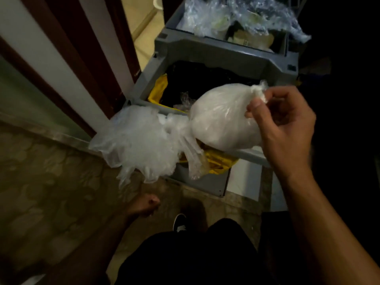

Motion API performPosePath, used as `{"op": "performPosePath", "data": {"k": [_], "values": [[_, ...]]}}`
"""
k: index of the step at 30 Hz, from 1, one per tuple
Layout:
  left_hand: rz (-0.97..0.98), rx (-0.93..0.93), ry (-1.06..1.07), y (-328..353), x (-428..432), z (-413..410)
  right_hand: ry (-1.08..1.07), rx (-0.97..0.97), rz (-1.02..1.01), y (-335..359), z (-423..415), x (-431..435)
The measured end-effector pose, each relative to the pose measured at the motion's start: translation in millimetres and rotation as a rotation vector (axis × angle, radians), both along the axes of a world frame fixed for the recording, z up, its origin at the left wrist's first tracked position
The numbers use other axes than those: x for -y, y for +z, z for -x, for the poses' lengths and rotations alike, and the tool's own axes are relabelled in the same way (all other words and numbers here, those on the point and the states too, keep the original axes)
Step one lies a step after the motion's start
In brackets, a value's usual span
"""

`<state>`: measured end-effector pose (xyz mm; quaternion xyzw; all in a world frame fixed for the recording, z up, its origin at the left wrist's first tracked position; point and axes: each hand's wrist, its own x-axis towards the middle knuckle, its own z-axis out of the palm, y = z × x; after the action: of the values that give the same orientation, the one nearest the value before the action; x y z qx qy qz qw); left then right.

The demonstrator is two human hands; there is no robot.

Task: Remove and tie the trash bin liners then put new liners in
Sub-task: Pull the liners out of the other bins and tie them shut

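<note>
My right hand (281,124) pinches the knotted top of a full white trash bag (222,122) and holds it over the front compartment of a grey cart (205,52). A loose bunch of clear liner plastic (139,140) hangs from the bag's left end, over the cart's front rim. That compartment holds a yellow liner (159,89) with a black bag (197,79) inside it. My left hand (144,205) hangs low near the floor with fingers loosely curled, holding nothing.
The cart's rear compartment holds crumpled clear plastic bags (236,15) and waste. A dark wooden door frame (67,64) stands to the left. Patterned floor (51,182) lies below, with my dark shorts and a black shoe (180,223) at the bottom.
</note>
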<state>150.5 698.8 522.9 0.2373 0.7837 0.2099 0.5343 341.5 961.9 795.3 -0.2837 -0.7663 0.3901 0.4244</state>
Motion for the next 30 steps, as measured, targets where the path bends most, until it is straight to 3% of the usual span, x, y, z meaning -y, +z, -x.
{"op": "performPosePath", "data": {"k": [3,8,13,17,22,26,30], "values": [[0.045,0.033,0.132,-9.2,17.8,2.0,0.046,-0.040,-0.026,0.2,39.7,-20.1],[0.033,-0.009,0.359,-16.0,53.0,-18.5,0.163,0.097,-0.049,-19.3,106.6,-55.2],[0.007,-0.072,0.571,-14.2,78.3,-59.4,0.360,0.432,-0.040,-47.9,147.8,-90.7],[-0.012,-0.083,0.593,-23.9,102.5,-89.6,0.367,0.704,-0.083,-69.0,151.4,-100.9],[0.006,-0.101,0.633,13.6,89.7,-134.4,0.520,0.659,-0.059,-76.7,121.9,-67.3],[0.044,-0.081,0.740,15.3,110.8,-172.7,0.709,0.513,0.117,-79.0,83.8,-9.4],[0.102,-0.062,0.893,13.4,148.8,-234.6,1.036,0.707,0.132,-108.8,53.4,55.4]]}}
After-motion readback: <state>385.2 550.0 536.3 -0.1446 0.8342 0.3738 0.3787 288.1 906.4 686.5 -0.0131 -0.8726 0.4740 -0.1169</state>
